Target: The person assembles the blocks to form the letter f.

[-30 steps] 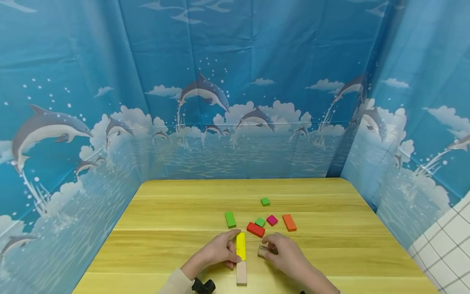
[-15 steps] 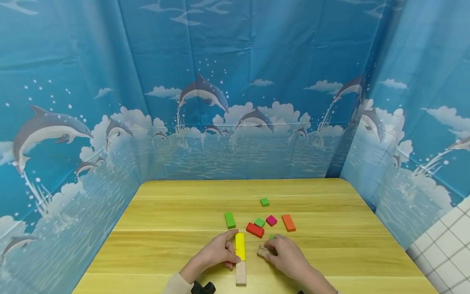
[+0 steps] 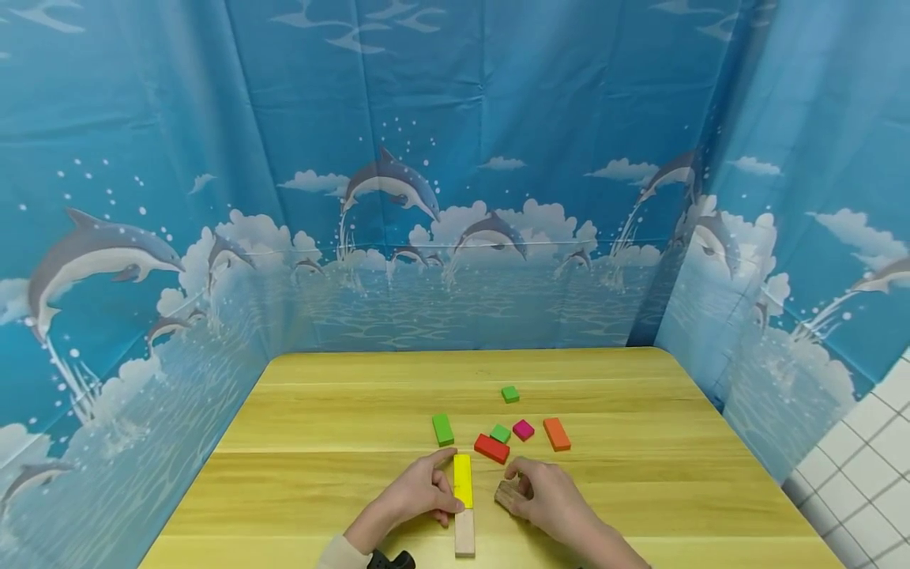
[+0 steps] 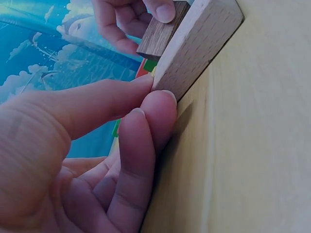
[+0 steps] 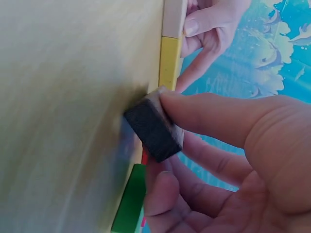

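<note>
My left hand holds the yellow block, thumb by its near end and index finger along its left side toward the far end. A pale wooden block lies end to end with the yellow one, nearer the body. To the right, my right hand pinches a dark brown wooden block between thumb and fingers. In the right wrist view that brown block is tilted, close to the tabletop. A green block lies beside the right fingers there; the hand hides it in the head view.
Beyond the hands lie a red block, a small green block, a magenta block and an orange block. A longer green block sits farther left; another small green one is farthest back. A dolphin-print curtain surrounds the table.
The brown block has turned and shifted slightly in my right hand. A green block glimpsed behind that hand half a second ago is hidden in the head view. The left hand stays on the yellow block.
</note>
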`<state>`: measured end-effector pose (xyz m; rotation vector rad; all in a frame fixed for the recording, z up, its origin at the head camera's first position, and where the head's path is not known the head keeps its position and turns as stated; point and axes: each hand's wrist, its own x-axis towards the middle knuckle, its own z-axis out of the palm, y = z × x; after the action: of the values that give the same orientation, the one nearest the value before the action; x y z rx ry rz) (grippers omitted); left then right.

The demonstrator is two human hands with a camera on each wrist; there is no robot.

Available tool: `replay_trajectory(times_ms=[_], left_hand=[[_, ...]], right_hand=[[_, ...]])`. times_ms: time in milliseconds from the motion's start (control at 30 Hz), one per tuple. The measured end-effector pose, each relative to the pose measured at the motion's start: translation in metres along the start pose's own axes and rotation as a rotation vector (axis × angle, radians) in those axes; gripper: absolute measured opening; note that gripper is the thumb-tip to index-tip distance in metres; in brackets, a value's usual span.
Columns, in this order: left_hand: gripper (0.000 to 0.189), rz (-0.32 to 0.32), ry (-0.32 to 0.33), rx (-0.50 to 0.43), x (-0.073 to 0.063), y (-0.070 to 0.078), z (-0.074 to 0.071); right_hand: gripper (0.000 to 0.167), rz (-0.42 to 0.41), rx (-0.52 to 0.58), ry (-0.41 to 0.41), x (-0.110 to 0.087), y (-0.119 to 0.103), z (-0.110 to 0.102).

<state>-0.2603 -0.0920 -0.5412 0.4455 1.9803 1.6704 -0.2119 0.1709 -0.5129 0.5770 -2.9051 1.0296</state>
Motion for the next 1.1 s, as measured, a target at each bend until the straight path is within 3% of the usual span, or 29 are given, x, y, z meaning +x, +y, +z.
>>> replay_trajectory(times_ms=[233,367,567,800,1100], left_hand=[[0.097,0.007,-0.006,-0.016,-0.001,-0.003,-0.002],[0.096,0.005,-0.012,-0.028,0.000,-0.003,-0.003],[0.097,0.021,-0.009,-0.035,0.000,-0.004,-0.002],[0.098,0.035,-0.018,-0.024,-0.001,-0.005,-0.002],[0.097,0.026,-0.022,-0.028,0.001,-0.004,-0.002]], right_hand=[[0.042,-0.061,0.086,-0.071,0.001,-0.003,-0.007],[0.041,-0.047,0.089,-0.077,0.010,-0.007,-0.012],[0.031,-0.015,0.086,-0.021,0.024,-0.012,-0.015],[0.029,0.030,0.212,0.024,0.039,-0.019,-0.014],[0.029,0.067,0.254,0.163,0.064,-0.026,-0.003]])
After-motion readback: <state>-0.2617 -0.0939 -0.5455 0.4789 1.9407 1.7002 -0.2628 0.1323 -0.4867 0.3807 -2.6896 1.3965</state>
